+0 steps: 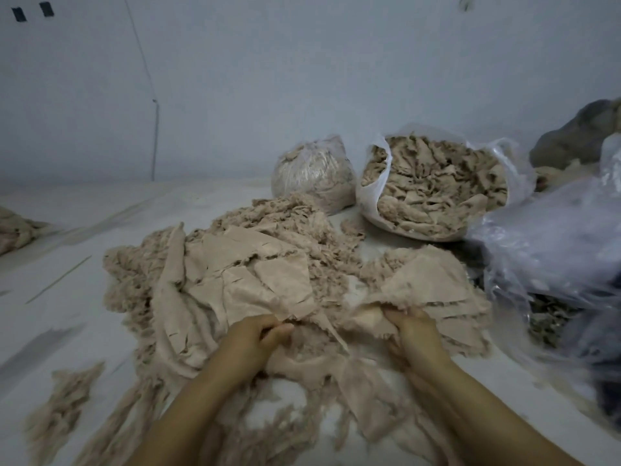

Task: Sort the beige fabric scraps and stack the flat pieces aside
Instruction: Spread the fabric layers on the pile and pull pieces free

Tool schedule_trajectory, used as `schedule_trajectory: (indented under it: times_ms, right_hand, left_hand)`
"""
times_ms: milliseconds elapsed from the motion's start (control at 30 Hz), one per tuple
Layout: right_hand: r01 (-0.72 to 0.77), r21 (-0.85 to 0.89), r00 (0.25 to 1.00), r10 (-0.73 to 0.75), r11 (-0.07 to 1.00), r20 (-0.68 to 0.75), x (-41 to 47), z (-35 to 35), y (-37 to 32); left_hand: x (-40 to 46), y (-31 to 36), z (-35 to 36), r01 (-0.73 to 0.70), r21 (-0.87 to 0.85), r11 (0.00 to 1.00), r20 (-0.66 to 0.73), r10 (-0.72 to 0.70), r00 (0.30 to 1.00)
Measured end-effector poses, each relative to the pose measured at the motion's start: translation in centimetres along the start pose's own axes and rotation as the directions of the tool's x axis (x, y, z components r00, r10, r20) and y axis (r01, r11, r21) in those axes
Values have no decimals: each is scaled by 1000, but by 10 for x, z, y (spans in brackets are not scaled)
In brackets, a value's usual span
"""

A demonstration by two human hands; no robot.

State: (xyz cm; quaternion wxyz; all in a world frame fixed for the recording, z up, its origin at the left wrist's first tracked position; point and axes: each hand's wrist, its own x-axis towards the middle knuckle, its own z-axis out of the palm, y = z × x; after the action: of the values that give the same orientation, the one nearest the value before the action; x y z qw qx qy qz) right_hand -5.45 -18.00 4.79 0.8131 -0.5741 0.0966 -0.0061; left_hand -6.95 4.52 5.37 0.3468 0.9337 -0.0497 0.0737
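White floor (84, 297), both hands' fingers buried in beige scraps (235, 280)

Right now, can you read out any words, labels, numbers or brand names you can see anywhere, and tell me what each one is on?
None: no readable text shows anywhere in the view.
The open plastic bag of scraps and the tied bag show no print.
The crumpled clear plastic on the right carries no label that can be made out.
The two dark marks on the wall are too blurred to tell.

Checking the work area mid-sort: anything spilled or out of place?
Yes. The open bag of scraps lies tipped on its side, mouth facing the pile; loose frayed scraps have strayed left of it.
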Motion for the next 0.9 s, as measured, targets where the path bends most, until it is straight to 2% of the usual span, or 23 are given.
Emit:
schedule_trajectory:
  times_ms: [100, 133, 200, 233, 267, 300, 367, 433, 467, 500, 567, 633, 733, 800, 900]
  right_hand:
    - [10, -298, 979, 52, 955, 198, -11, 12, 7]
    - [44, -369, 967, 54, 929, 250, -15, 17, 8]
    - [110, -414, 959, 12, 904, 282, -19, 21, 7]
    - [151, -409, 963, -40, 900, 267, -19, 21, 5]
    - [168, -378, 968, -80, 910, 236, -18, 19, 4]
    - [145, -306, 977, -86, 941, 197, -18, 18, 2]
    - [50, -109, 990, -35, 993, 137, -16, 18, 1]
    - [32, 32, 998, -34, 999, 59, -12, 19, 1]
    - [64, 54, 998, -65, 997, 14, -10, 19, 1]
    - [119, 16, 993, -118, 993, -21, -8, 19, 1]
    - [239, -125, 970, -242, 963, -13, -8, 19, 1]
    - [304, -193, 951, -309, 933, 7, -8, 18, 3]
    - [345, -196, 930, -362, 918, -60, -4, 11, 3]
    - [377, -209, 910, -403, 902, -97, 1, 4, 2]
    - [397, -193, 896, -424, 898, -134, 7, -4, 2]
  left_hand:
    - [-4, 29, 11, 45, -216, 975, 139, -15, 990]
    - [-3, 38, 18, 61, -300, 952, 147, -18, 989]
    - [1, 47, 29, 65, -447, 892, 57, -45, 997]
    - [2, 51, 30, 95, -553, 828, -2, -115, 993]
    - [3, 51, 31, 142, -681, 718, -24, -216, 976]
    - [4, 50, 33, 182, -799, 572, 7, -295, 955]
    - [3, 47, 36, 237, -926, 294, 129, -344, 930]
    - [1, 49, 38, 294, -942, 161, 229, -329, 916]
    - [1, 49, 39, 324, -936, 140, 267, -318, 910]
    - [2, 52, 40, 355, -925, 137, 301, -307, 903]
    - [3, 55, 42, 361, -906, 219, 298, -275, 914]
    - [3, 57, 47, 288, -893, 345, 193, -285, 939]
    - [6, 54, 54, 180, -844, 505, -16, -359, 933]
    - [7, 52, 54, 167, -819, 549, -31, -333, 942]
    - [5, 49, 50, 175, -823, 540, 10, -294, 956]
